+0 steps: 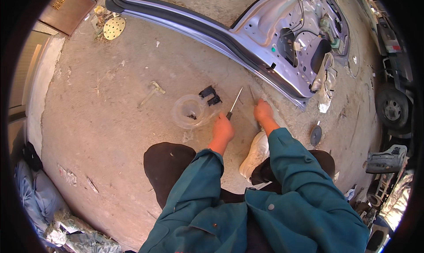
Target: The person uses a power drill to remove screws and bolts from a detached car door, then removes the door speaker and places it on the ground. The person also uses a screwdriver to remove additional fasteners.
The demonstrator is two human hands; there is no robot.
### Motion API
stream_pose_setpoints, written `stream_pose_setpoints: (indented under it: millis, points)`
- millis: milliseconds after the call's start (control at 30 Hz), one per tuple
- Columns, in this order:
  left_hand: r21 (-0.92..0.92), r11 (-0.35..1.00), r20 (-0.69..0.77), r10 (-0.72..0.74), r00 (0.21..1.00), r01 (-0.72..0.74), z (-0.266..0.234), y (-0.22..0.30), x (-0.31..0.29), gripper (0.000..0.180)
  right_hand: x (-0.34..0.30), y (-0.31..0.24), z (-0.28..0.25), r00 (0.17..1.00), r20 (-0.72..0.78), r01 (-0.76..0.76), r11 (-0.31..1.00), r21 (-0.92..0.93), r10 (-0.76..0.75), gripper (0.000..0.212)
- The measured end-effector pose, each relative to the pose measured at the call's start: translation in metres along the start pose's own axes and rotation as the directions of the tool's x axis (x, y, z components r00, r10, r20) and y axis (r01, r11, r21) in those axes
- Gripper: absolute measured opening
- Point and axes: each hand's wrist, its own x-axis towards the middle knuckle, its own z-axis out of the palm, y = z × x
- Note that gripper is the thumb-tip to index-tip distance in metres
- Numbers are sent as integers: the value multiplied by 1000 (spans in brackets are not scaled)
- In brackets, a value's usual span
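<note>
My left hand (pixel 223 130) is closed, with the black handle of a screwdriver (pixel 236 103) at its thumb side. The bare metal shaft slants up and to the right. Left of that hand is a clear round plastic bowl (pixel 180 114), with a small black piece (pixel 191 117) inside. A black plastic bracket-like part (pixel 210 95) sits at the bowl's far right rim. My right hand (pixel 264 112) is closed around a thin grey tool (pixel 252 93), whose blurred tip points away from me; its kind cannot be made out.
A purple car door (pixel 260 37) lies across the far side, with wiring and torn plastic sheet (pixel 326 83). A dark round disc (pixel 316 135) rests right of my shoe (pixel 256 155). A yellow perforated disc (pixel 114 28) is far left. A vehicle wheel (pixel 391 108) stands at right.
</note>
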Motion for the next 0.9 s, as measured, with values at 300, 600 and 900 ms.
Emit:
stream_pose_setpoints:
  millis: [300, 600, 900]
  points:
    - [-159, 962, 75, 236, 969, -221, 5, 28, -2, 46, -19, -41, -9, 966, -253, 163, 886, 435, -54, 23]
    - [-351, 897, -142, 233, 962, -269, 10, 48, 9, 35, 2, -53, -44, 975, -217, 198, 662, 723, -54, 21]
    - [-305, 920, -164, 204, 965, -247, 3, 51, 3, 33, -8, -60, -53, 988, -149, 143, 558, 817, -34, 17]
